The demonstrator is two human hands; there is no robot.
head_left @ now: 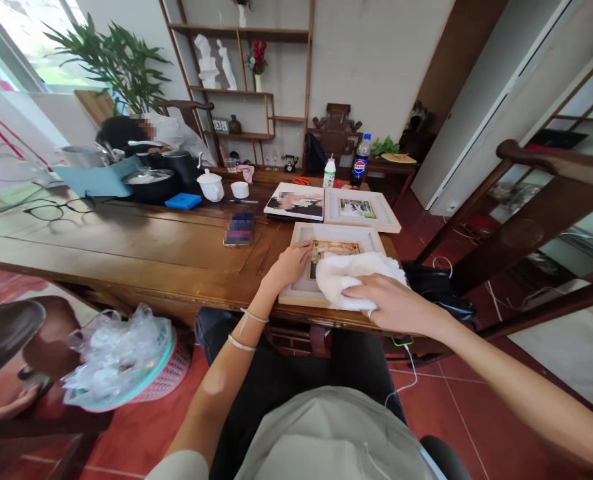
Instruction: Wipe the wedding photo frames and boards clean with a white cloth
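One white cloth [359, 273] is bunched in the right hand [389, 301], its fingers closed on it, and lies across the right part of a pale frame [301, 300], partly covering the print [337, 247] inside. The left hand [292, 263] has its fingers extended onto the print's left side, holding nothing. The frame lies flat at the near edge of the tabletop [191, 240]. Just behind it are a second frame [389, 221] and a photo panel [296, 201]; a phone [239, 229] lies to the left.
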